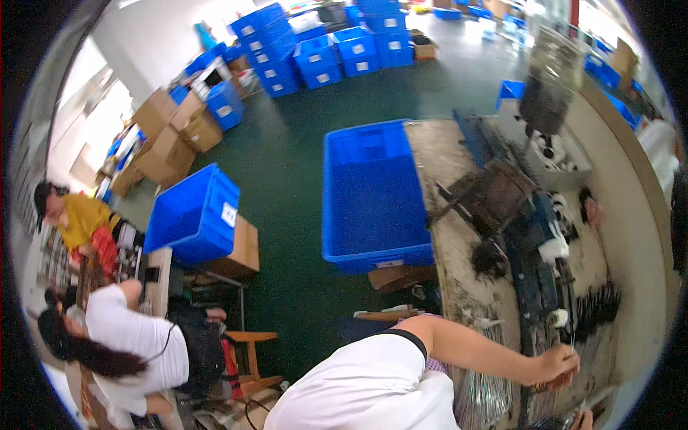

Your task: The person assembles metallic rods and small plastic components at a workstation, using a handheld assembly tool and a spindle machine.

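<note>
My left arm, in a white sleeve, reaches across to the right side of the bench. My left hand [555, 364] is closed with its fingers pinched round a thin metal rod [572, 326] that stands up from the grip. A small white round piece [557, 318] sits just beyond that hand, on the dark metal bench fixture [530, 294]. Below and left of the hand lies a bundle of thin shiny rods [484, 401], partly under my forearm. Only a bit of my right hand [586, 419] shows at the lower right edge; its fingers are mostly cut off.
A large blue bin [373, 193] adjoins the bench's left side. Dark bristly pieces [598, 308] lie at the bench's right; a white box [559, 161] of parts stands farther back. Two people sit at a table on the left, near another blue bin [193, 215] and cartons [168, 150].
</note>
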Motion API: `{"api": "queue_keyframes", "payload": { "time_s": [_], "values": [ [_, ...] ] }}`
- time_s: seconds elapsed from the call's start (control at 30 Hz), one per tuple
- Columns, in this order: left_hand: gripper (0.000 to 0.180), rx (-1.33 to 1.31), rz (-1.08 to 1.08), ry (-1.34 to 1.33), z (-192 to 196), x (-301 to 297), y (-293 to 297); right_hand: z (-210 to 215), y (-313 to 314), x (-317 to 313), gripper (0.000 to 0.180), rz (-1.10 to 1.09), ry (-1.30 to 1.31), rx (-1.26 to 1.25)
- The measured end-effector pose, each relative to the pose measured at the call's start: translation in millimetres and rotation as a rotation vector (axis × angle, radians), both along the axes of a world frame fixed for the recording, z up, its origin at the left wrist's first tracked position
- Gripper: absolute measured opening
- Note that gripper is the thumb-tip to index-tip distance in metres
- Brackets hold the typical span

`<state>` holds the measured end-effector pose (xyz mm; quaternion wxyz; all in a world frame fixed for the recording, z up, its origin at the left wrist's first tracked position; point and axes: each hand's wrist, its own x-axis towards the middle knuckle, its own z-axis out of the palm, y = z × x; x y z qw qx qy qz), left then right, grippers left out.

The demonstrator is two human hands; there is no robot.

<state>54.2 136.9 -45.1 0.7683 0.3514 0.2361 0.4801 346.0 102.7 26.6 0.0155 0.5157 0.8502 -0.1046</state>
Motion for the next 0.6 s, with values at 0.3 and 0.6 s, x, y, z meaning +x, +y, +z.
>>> {"api": "queue_keyframes", "payload": {
  "time_s": [0.3,0.6],
  "values": [
    [0.019,0.292,0.287,0.154,-53,23,15,-60,36,-79,0.025,-0.298,0.649,-0.210],
    [0.049,-0.397,-0.282,-0.100,4,-126,-6,-16,56,-209,0.011,-0.222,0.750,0.053]
  ]
}}
